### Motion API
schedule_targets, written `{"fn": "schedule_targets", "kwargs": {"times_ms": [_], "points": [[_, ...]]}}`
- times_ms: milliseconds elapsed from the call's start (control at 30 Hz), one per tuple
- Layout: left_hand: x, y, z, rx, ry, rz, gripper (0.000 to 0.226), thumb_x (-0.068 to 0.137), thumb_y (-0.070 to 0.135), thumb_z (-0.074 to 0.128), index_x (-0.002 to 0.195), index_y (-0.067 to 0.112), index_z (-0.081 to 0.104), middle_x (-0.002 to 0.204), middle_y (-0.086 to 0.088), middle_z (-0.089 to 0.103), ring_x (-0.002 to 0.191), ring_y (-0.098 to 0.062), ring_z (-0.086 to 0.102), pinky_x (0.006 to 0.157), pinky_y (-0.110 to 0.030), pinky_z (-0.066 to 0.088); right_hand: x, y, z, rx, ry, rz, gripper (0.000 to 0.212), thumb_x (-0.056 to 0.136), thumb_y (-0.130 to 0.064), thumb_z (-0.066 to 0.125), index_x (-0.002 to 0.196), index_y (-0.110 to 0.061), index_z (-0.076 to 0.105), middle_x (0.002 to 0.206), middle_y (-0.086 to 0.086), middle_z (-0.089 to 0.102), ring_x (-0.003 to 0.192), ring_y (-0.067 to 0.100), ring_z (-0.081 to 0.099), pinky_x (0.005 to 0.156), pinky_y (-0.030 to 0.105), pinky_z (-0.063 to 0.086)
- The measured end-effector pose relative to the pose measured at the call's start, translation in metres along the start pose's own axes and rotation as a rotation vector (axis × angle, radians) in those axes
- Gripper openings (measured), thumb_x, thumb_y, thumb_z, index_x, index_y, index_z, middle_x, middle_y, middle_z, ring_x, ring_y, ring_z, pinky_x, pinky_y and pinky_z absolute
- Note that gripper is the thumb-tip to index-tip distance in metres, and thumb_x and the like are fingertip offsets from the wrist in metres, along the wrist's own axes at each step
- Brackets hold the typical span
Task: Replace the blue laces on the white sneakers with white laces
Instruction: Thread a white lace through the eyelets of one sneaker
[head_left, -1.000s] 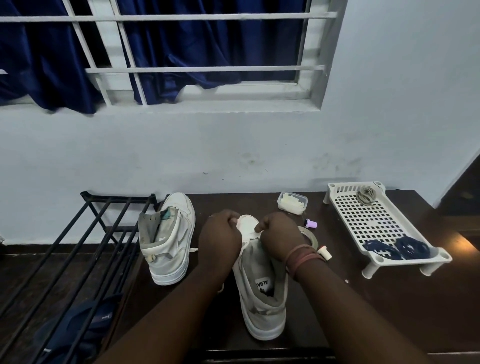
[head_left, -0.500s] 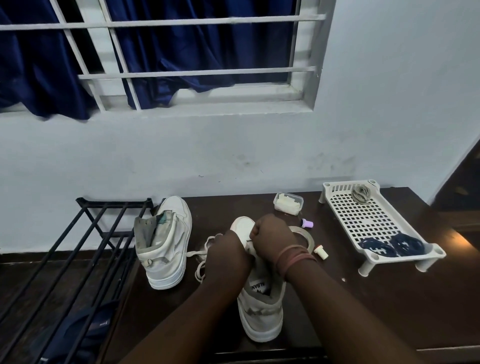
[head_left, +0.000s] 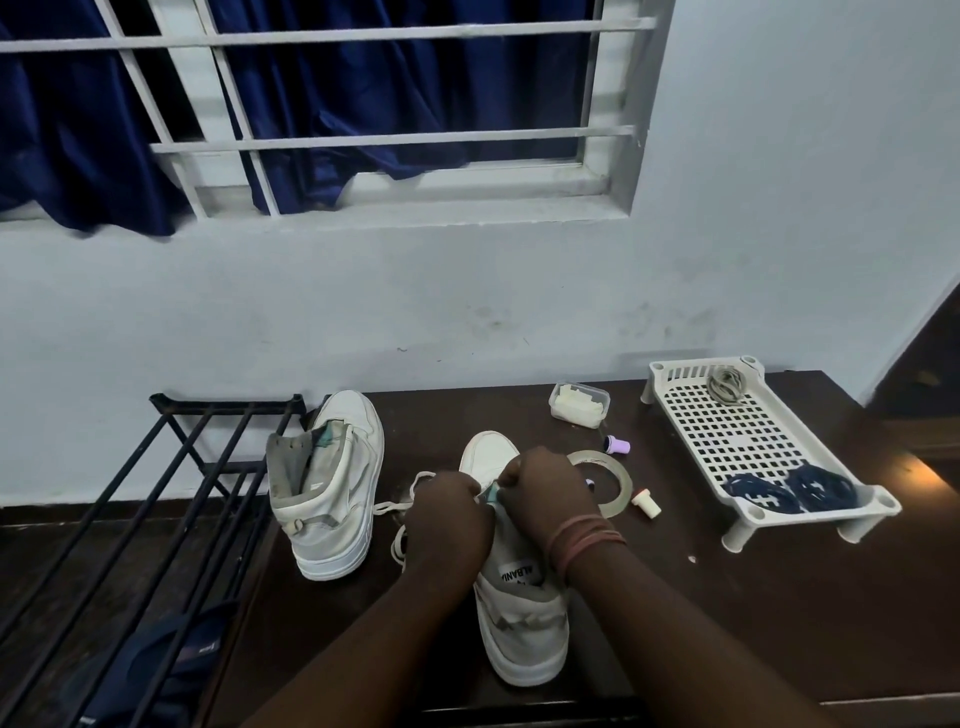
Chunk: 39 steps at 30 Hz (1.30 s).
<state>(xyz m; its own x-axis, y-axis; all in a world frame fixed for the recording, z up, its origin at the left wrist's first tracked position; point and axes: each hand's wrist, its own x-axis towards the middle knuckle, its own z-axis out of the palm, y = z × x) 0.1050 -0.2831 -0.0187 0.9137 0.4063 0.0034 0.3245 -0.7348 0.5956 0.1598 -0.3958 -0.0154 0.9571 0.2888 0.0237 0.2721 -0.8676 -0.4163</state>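
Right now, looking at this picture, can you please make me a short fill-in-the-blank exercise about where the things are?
1. Both hands, the left hand and the right hand, work on the sneaker that is ____ to the person.
2. The blue laces lie in the white ____.
3. The other sneaker stands beside the black ____.
4. A loose white lace lies on the table, between the two ____.

Missing words: nearer; tray; rack; sneakers

White sneaker (head_left: 522, 613) with grey lining; second white sneaker (head_left: 332, 488); white lace (head_left: 402, 506); dark brown table (head_left: 727, 597); white perforated tray (head_left: 748, 441) bearing navy blue laces (head_left: 789, 488); navy curtain (head_left: 363, 88); black rack (head_left: 130, 519).
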Motion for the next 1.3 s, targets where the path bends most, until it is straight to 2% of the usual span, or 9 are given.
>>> {"fn": "schedule_targets", "kwargs": {"times_ms": [167,267,333,667,767,900,1067,1200,1300], "points": [[0.005,-0.002,0.002,-0.032,-0.04,-0.018,0.011,0.078,0.017,0.062,0.076,0.014,0.072,0.07,-0.003,0.064,0.082,-0.027,0.063,0.064,-0.031,0.041,-0.003,0.0,0.006,0.07,0.024,0.053,0.019,0.077,-0.017,0.054,0.081,-0.02,0.073,0.085,-0.003,0.07,0.084,0.02,0.065,0.067,0.026,0.047],[0.004,-0.003,0.001,-0.045,-0.035,-0.019,0.014,0.079,0.018,0.062,0.068,0.009,0.066,0.058,-0.002,0.052,0.071,-0.027,0.059,0.054,-0.03,0.032,-0.003,-0.002,0.007,0.091,0.023,0.089,0.02,0.076,-0.015,0.051,0.056,-0.015,0.051,0.06,-0.001,0.052,0.066,0.022,0.055,0.056,0.025,0.035],[0.004,-0.003,0.002,-0.051,-0.032,-0.016,0.016,0.08,0.019,0.063,0.067,0.009,0.065,0.057,-0.002,0.05,0.072,-0.027,0.06,0.054,-0.031,0.032,-0.004,-0.004,0.005,0.115,0.034,0.129,0.023,0.077,-0.015,0.05,0.055,-0.014,0.043,0.055,-0.001,0.042,0.061,0.023,0.048,0.055,0.026,0.032],[0.007,-0.006,0.002,-0.064,-0.016,0.022,0.021,0.085,0.038,0.067,0.079,0.02,0.076,0.069,0.002,0.065,0.082,-0.021,0.065,0.066,-0.031,0.043,0.006,0.007,0.01,0.326,-0.098,0.105,0.026,0.076,-0.014,0.059,0.052,-0.006,0.053,0.055,0.007,0.052,0.059,0.025,0.051,0.058,0.032,0.046],[0.01,-0.013,0.001,-0.001,0.027,0.141,0.034,0.083,0.051,0.068,0.077,0.019,0.073,0.075,-0.003,0.07,0.08,-0.024,0.066,0.068,-0.035,0.048,0.01,0.012,0.008,0.48,-0.163,0.098,0.018,0.075,-0.019,0.064,0.07,-0.005,0.075,0.076,0.015,0.072,0.081,0.027,0.07,0.074,0.04,0.057],[0.013,-0.01,0.001,0.18,0.106,0.255,0.055,0.089,0.066,0.055,0.072,0.015,0.067,0.074,-0.007,0.068,0.077,-0.027,0.063,0.064,-0.036,0.042,0.007,0.014,0.002,0.511,-0.233,0.073,0.035,0.061,-0.027,0.051,0.076,-0.008,0.077,0.081,0.014,0.073,0.088,0.031,0.069,0.08,0.042,0.057],[0.015,-0.013,0.002,0.024,0.036,0.156,0.026,0.083,0.038,0.069,0.072,0.015,0.073,0.074,-0.004,0.071,0.08,-0.025,0.066,0.07,-0.035,0.05,0.009,0.012,0.01,0.345,0.011,0.155,0.015,0.075,-0.013,0.061,0.065,-0.004,0.068,0.07,0.012,0.069,0.061,0.016,0.056,0.064,0.034,0.054],[0.017,-0.013,0.001,-0.037,-0.033,0.105,0.02,0.075,0.027,0.062,0.068,0.012,0.073,0.065,-0.007,0.067,0.07,-0.023,0.064,0.063,-0.035,0.05,0.003,0.007,0.014,0.258,0.012,0.148,0.008,0.076,-0.021,0.069,0.076,-0.027,0.075,0.08,-0.008,0.072,0.077,0.01,0.064,0.07,0.024,0.05],[0.02,-0.018,0.003,-0.097,-0.072,0.084,0.019,0.074,0.027,0.064,0.066,0.012,0.074,0.063,-0.004,0.066,0.066,-0.019,0.063,0.062,-0.033,0.049,0.002,0.007,0.017,0.177,0.034,0.098,0.009,0.078,-0.031,0.069,0.075,-0.025,0.074,0.079,-0.006,0.071,0.079,0.014,0.065,0.07,0.027,0.05]]}}
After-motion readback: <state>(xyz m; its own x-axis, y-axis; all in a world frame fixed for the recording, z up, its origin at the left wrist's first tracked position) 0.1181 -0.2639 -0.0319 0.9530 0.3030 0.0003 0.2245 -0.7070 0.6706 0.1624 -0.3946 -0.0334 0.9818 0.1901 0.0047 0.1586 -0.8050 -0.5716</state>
